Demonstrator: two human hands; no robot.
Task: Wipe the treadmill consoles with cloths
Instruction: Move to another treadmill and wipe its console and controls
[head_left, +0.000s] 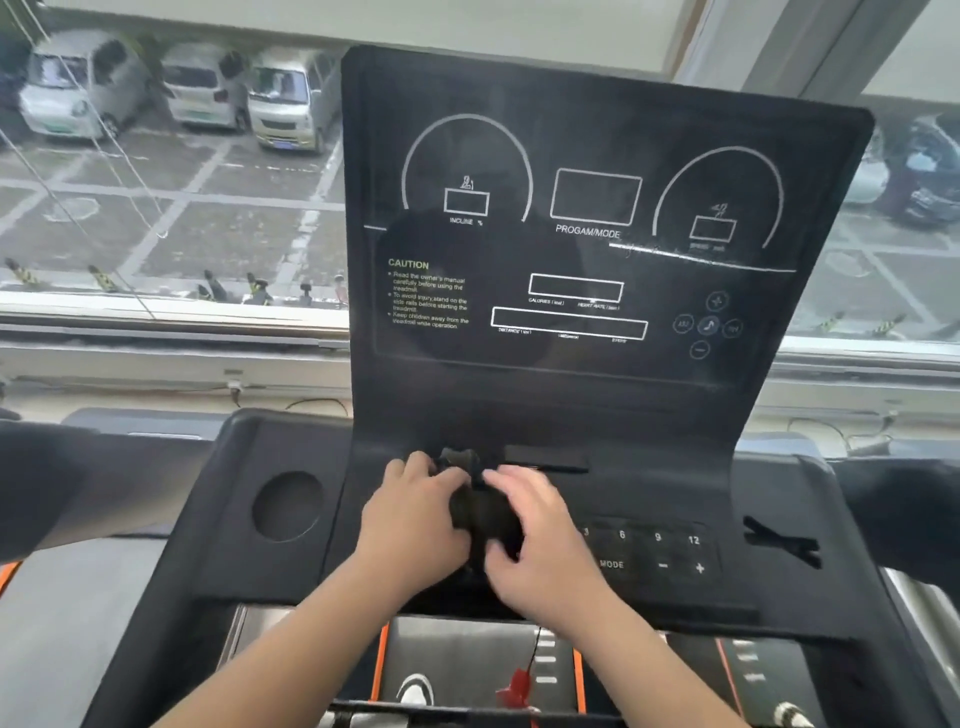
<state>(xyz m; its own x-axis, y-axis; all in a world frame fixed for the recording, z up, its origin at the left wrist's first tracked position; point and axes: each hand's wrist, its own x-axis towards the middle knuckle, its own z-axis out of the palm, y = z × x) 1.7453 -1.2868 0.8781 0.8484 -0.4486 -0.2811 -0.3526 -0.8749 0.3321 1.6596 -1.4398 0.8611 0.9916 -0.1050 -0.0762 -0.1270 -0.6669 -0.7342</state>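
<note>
Bunching the cloth at the foot of the console

Your left hand (415, 512) and your right hand (535, 525) are close together, and both are closed on the dark cloth (480, 506). The cloth is crumpled between your palms and rests on the lower panel of the treadmill console (597, 410), just below the upright display. Its long axis runs away from you, toward the display; one loose end sticks up past your fingertips.

To do this step well, I think you should fold the cloth into a flat pad before you wipe, so that a wide face touches the surface. Press lightly near the button pad (657, 551) on your right, because a hard push may press the buttons. The cup holder (287, 506) is well apart on your left.
</note>
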